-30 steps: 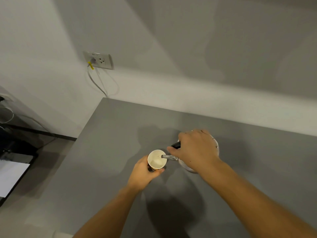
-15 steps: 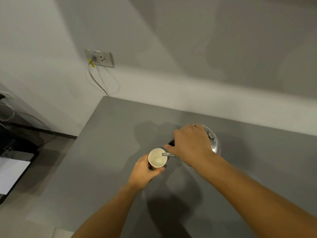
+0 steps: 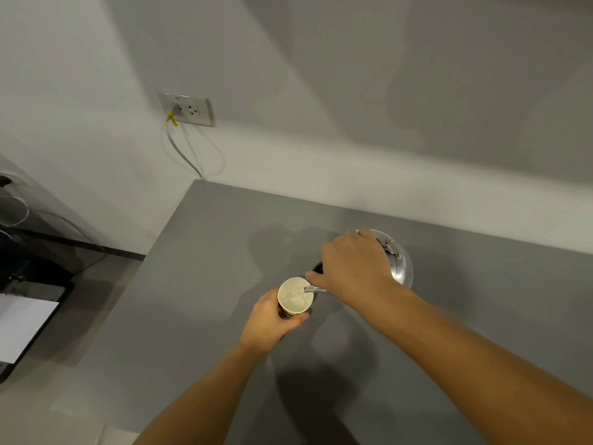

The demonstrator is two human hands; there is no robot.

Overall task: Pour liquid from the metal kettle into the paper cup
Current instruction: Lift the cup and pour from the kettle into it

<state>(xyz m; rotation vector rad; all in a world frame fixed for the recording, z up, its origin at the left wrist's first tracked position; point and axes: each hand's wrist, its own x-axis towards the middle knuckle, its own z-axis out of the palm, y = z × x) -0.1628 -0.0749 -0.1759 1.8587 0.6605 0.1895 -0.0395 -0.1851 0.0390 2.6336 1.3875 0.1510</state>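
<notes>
A small paper cup (image 3: 294,297) with a pale inside stands on the grey table (image 3: 199,284), and my left hand (image 3: 272,319) is wrapped around its near side. The metal kettle (image 3: 399,263) is tilted toward the cup, held above the table by my right hand (image 3: 354,268), which grips its dark handle and hides most of its body. The thin spout (image 3: 313,289) reaches over the cup's right rim, and a clear stream of liquid runs from it into the cup.
A wall socket (image 3: 189,109) with a yellow-tagged plug and a cable hanging down sits behind the table's far left corner. The table's left edge drops to the floor, where dark equipment and a white sheet (image 3: 22,326) lie. A wall runs along the table's back.
My right hand has raised the kettle's rear and tipped it further toward the cup, so more of its shiny body shows. Liquid now streams from the spout. My left hand still holds the cup.
</notes>
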